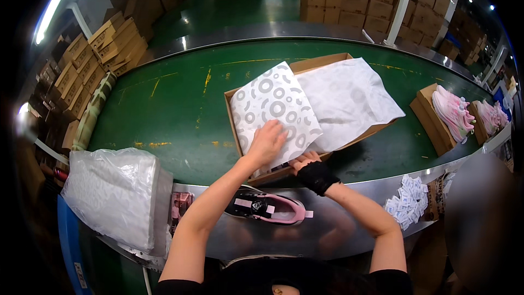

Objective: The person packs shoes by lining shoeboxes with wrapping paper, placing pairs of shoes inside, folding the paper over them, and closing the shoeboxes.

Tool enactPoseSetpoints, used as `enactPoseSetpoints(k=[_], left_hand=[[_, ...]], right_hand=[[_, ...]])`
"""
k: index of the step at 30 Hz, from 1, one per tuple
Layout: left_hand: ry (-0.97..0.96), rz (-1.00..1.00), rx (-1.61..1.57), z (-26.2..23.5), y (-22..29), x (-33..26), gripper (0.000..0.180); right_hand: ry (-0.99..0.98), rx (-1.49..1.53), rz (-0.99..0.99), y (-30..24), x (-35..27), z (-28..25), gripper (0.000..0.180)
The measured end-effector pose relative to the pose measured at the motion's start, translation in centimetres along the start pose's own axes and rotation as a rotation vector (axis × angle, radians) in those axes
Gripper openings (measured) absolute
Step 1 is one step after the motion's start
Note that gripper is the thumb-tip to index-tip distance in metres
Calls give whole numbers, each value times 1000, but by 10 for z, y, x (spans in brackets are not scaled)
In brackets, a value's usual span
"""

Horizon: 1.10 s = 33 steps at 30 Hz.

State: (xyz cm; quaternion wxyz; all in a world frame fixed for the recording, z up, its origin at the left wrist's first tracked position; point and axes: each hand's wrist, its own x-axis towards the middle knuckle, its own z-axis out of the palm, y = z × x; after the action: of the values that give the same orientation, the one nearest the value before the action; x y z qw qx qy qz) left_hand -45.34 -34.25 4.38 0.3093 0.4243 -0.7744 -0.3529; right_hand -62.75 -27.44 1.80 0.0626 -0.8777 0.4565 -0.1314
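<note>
An open cardboard shoe box (334, 151) lies on the green belt before me, lined with white tissue paper (349, 95). A sheet with grey rings and arcs (278, 95) covers its left part. My left hand (268, 139) rests on this patterned sheet, fingers apart. At the box's near edge is my right hand (303, 163), a black band (317, 177) round its wrist. Its fingers stretch toward the paper, tips partly hidden. What lies under the paper is mostly covered. Between my forearms, a black and pink shoe (268, 207) sits on the metal ledge.
A plastic-wrapped stack of white sheets (112, 194) stands at the left. To the right are a box holding pink and white shoes (452, 113) and a pile of small white sachets (408, 202). Stacked cartons (360, 3) stand beyond the green conveyor belt (164, 109).
</note>
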Motion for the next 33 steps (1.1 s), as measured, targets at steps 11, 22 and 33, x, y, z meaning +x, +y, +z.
enactPoseSetpoints(k=[11, 22, 33], left_hand=[[-477, -180, 1194, 8, -29, -1, 64], [-245, 314, 197, -42, 41, -152, 79], [82, -225, -221, -41, 44, -169, 57]], right_hand=[[225, -23, 25, -52, -21, -27, 36], [237, 2, 230, -20, -75, -58, 40], [623, 158, 99, -23, -70, -67, 20]])
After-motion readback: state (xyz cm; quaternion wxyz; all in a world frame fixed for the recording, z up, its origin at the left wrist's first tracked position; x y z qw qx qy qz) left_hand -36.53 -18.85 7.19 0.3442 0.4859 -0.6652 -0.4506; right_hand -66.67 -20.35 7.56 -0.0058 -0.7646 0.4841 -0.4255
